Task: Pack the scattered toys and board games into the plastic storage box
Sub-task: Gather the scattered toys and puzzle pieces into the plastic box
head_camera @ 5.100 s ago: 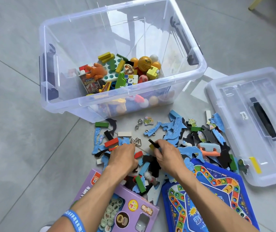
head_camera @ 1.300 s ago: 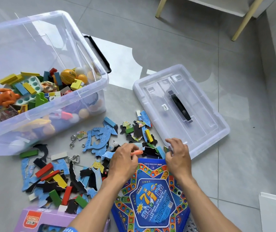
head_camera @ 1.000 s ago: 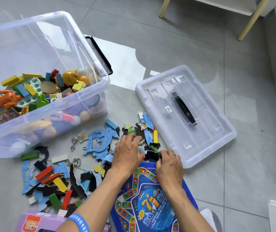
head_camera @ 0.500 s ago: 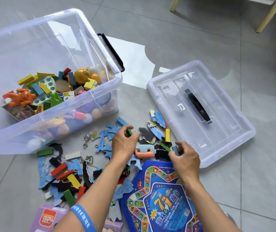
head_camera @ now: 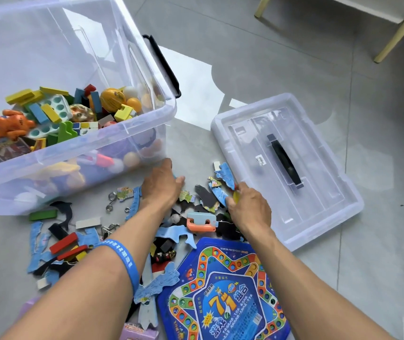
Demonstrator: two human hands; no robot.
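Note:
The clear plastic storage box (head_camera: 144, 120) stands at the upper left, part filled with coloured blocks, balls and an orange figure (head_camera: 9, 123). Blue and black puzzle pieces (head_camera: 210, 197), wooden blocks (head_camera: 63, 242) and metal ring puzzles (head_camera: 110, 204) lie scattered on the floor in front of it. My left hand (head_camera: 161, 185) is down on the pile beside the box's front wall, its thumb and fingers pinched on a blue puzzle piece. My right hand (head_camera: 247, 207) grips a yellow block (head_camera: 236, 196) next to the box lid. A blue board game (head_camera: 225, 303) lies under my right forearm.
The clear lid (head_camera: 318, 192) with a black handle lies flat on the floor at the right. A purple game box (head_camera: 137, 333) shows at the bottom edge. An orange-and-blue toy (head_camera: 202, 222) lies between my hands. Pale furniture legs (head_camera: 392, 38) stand at the top right.
My left hand has moved up toward the box's front wall. My right hand has moved up from near the board game and closed on the yellow block.

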